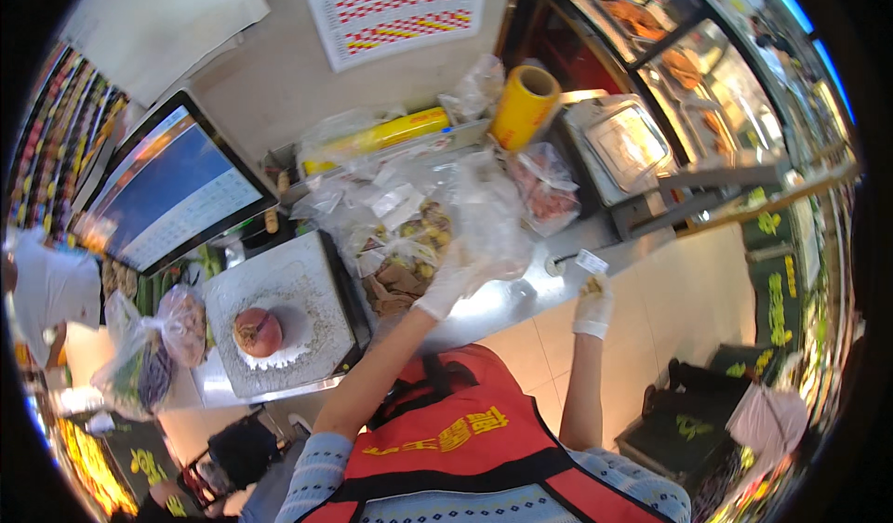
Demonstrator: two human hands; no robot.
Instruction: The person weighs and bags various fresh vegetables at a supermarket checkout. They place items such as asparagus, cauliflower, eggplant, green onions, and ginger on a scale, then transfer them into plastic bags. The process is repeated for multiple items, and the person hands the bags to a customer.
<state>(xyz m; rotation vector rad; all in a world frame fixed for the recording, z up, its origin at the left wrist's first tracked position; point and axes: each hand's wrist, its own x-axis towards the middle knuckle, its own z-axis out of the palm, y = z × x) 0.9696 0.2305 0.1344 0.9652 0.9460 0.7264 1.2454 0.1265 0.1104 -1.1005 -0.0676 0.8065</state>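
My left hand (pixel 453 286), in a thin pale glove, reaches over the metal counter (pixel 488 314) to a clear plastic bag (pixel 488 209); its fingers blur into the film, so their grip is unclear. Beside it lie clear bags of small yellowish-brown produce (pixel 429 233) and brown pieces (pixel 394 289). My right hand (pixel 594 307), gloved too, is raised off the counter's near edge. A small white printed label (pixel 591 261) is at its fingertips, with a small brownish thing just below. A red onion (pixel 258 332) sits on the weighing plate (pixel 300 279) at the left.
A touchscreen (pixel 181 188) stands behind the weighing plate. Bagged vegetables (pixel 143 369) hang at the counter's left end. Farther back are a yellow film roll (pixel 524 108), a bag of reddish meat (pixel 545 192) and a glass food case (pixel 684 70). A person (pixel 56 293) is at the far left.
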